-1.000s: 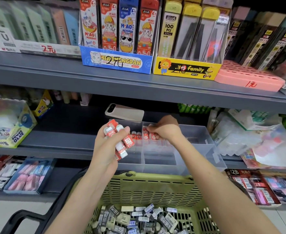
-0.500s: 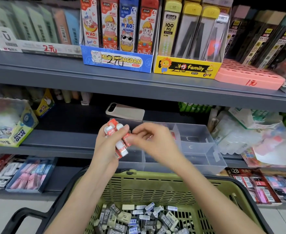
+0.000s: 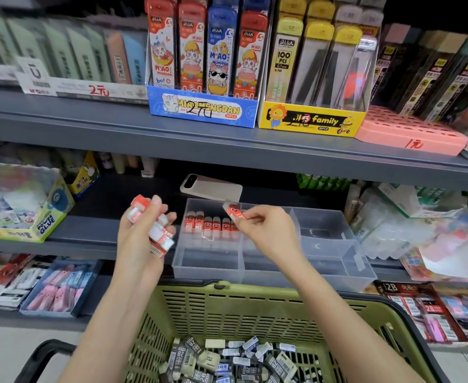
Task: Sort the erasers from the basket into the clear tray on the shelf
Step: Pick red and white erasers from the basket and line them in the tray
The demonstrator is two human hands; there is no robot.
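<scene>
our right hand [image 3: 266, 230] pinches one red eraser [image 3: 235, 212], long axis tilted up-left, just above the right end of the upright row [image 3: 212, 225] in the clear tray [image 3: 321, 252], nearer it than our left hand [image 3: 139, 239], which grips a bunch of erasers [image 3: 162, 236].

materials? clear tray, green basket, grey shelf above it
Clear compartmented tray: hard transparent plastic, slightly frosted; the row of red erasers shows through its walls.
Olive-green slotted basket: moulded plastic, matte; regular vent slots, black rim.
Grey upper shelf board: likely painted sheet metal, satin sheen, thin folded front lip; laminate not ruled out.
</scene>
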